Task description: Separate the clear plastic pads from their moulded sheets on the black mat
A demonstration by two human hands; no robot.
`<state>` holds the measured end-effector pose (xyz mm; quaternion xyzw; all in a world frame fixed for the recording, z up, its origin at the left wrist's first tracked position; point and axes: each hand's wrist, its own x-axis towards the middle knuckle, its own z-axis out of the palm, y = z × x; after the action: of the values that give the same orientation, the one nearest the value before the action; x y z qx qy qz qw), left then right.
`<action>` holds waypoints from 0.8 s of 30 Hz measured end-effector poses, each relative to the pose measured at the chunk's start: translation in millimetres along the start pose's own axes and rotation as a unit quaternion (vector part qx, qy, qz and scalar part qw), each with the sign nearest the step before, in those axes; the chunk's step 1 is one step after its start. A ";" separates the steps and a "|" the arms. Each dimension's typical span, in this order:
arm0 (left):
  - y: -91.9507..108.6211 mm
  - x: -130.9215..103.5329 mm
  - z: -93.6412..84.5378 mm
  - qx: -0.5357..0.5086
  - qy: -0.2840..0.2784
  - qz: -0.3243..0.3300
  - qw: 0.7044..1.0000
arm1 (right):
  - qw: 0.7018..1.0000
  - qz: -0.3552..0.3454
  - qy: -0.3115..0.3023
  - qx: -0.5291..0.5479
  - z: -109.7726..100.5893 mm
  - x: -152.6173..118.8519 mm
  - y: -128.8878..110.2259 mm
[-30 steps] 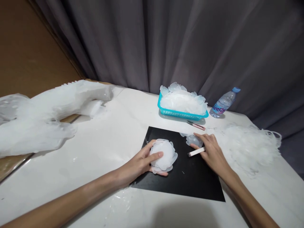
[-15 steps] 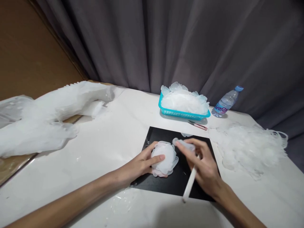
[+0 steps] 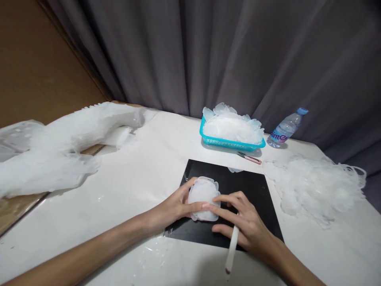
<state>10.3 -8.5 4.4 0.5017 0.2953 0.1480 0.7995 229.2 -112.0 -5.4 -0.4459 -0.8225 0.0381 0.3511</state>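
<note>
A stack of thin, translucent white pieces with scalloped edges [image 3: 203,192] is in my left hand [image 3: 184,202], its thumb lying across the top. My right hand [image 3: 248,220] touches the right side of the stack with its fingertips. A white-handled tool [image 3: 232,248] is tucked in the right hand, its handle pointing down towards me; its other end is hidden by the fingers. Both hands are over a black board [image 3: 253,184]. One small translucent piece [image 3: 236,170] lies at the board's back edge.
A turquoise basket [image 3: 233,143] heaped with similar pieces stands behind the board. Near it are a pink-handled cutter [image 3: 251,159] and a water bottle [image 3: 286,129]. Translucent scraps [image 3: 318,188] pile at the right. White plastic bags [image 3: 68,139] lie at the left.
My right hand has moved left and down onto the stack. The loose piece that was at its fingertips no longer shows there. The tool's handle has swung slightly lower.
</note>
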 end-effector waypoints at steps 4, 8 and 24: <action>-1.1 1.8 -1.5 -0.025 0.009 0.001 1.000 | 0.992 0.102 0.040 -0.063 -3.6 -4.2 26.6; 0.8 1.2 -0.2 -0.024 0.011 -0.013 1.000 | 0.967 0.185 0.030 -0.175 -3.4 -10.6 69.1; 9.4 -0.3 2.2 -0.053 0.019 -0.033 0.998 | 0.952 0.147 0.001 -0.270 -5.9 -14.0 74.0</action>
<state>12.0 -6.0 13.5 0.4454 0.3183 0.1462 0.8239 290.1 -79.7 -36.4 -0.6401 -0.7269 -0.1349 0.2089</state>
